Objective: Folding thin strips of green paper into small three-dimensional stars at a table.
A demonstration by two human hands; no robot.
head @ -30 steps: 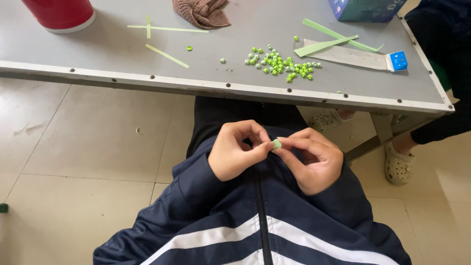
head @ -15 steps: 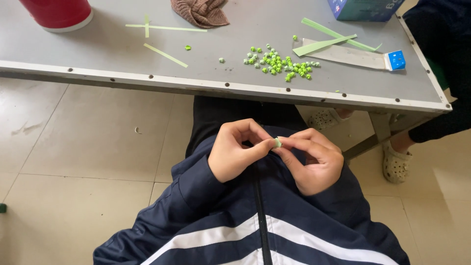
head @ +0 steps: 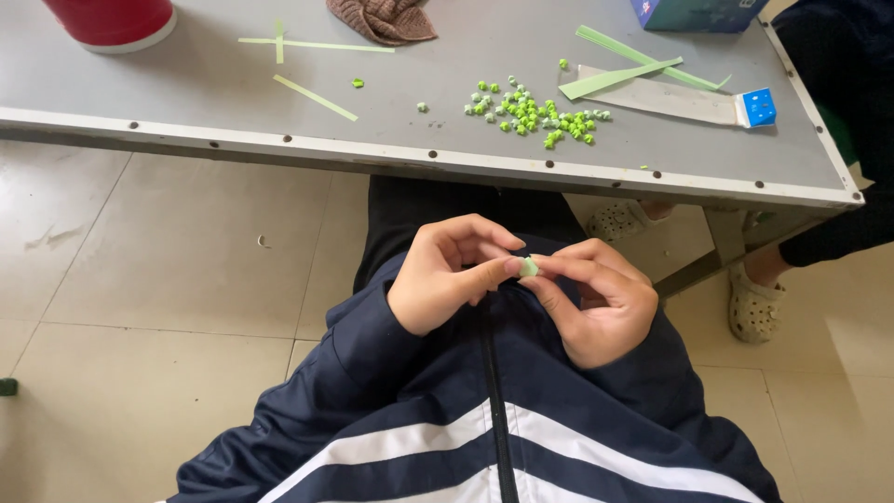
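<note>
Head view, looking down over the lap.

Centre of frame: both hands meet just below the tabletop [head: 233, 140] edge, over a dark blue jacket with white stripes [head: 484, 438]. Left hand [head: 447, 279] and right hand [head: 596, 303] pinch one small pale green paper piece [head: 529, 267] between them. Each grip is closed to the fingertips on it, left thumb and forefinger on one side, right thumb and forefinger on the other. The piece is tiny and mostly hidden by the fingers; its exact shape cannot be told, though it looks like a folded bit of strip.

Upper centre of frame: a loose heap of small green folded pieces [head: 535, 114] lies on the grey tabletop, a few strays beside it. By the look of it, many are already finished and the one in the hands is partway through.

Upper right: several long green paper strips [head: 643, 67] lie unused, across a flat grey sleeve with a blue end cap [head: 759, 107]. A blue box [head: 694, 11] sits at the top edge.

Upper left: more thin strips [head: 312, 44], a red tub [head: 112, 19] in the corner, a brown cloth [head: 382, 19] near top centre.

Right edge: another person's dark sleeve and sandalled foot [head: 754, 298] on the tiled floor.

Judgement: strips remain, so work is left.
</note>
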